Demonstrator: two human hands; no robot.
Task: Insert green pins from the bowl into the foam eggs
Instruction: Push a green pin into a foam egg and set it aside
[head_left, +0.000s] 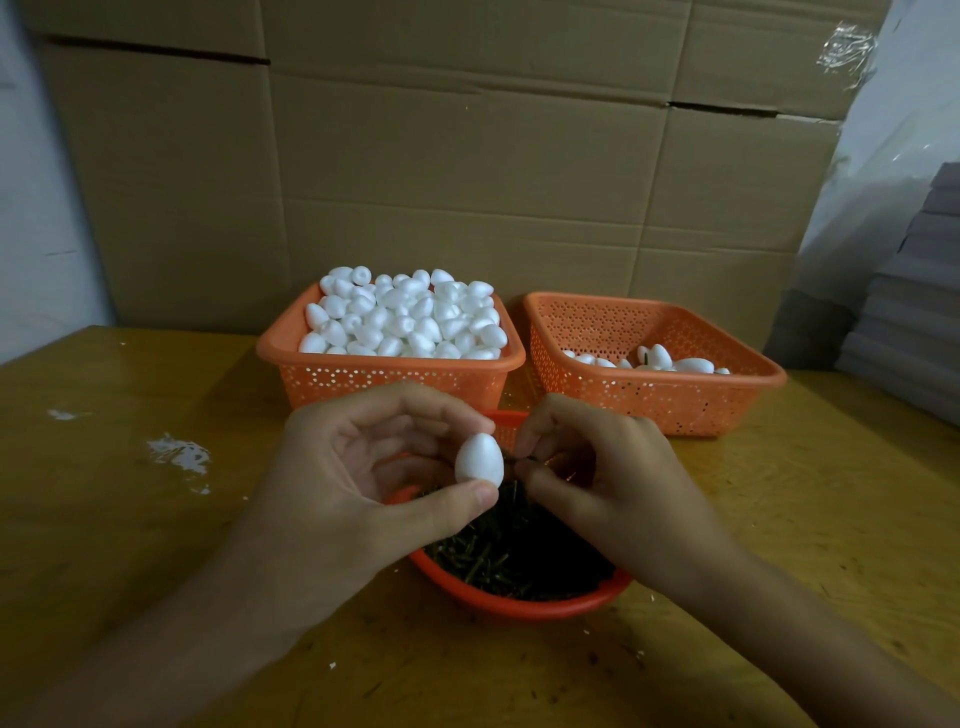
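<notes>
Centre left: my left hand (358, 483), thumb and fingers (415, 415) gripping one foam egg (479, 457), long axis upright. Just right of the egg: a dark green pin (523, 459), lying about level, pointing at the egg's side, pinched by the fingers of my right hand (597, 467). Beneath both hands: the red bowl (519, 607) of pins on the table (156, 545). I read no writing anywhere.

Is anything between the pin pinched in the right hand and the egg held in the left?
Nothing visible does. The right hand pinches the pin just beside the egg, and the side of the egg facing the pin is bare. The left hand holds the egg with its thumb underneath, clear of that side.
</notes>
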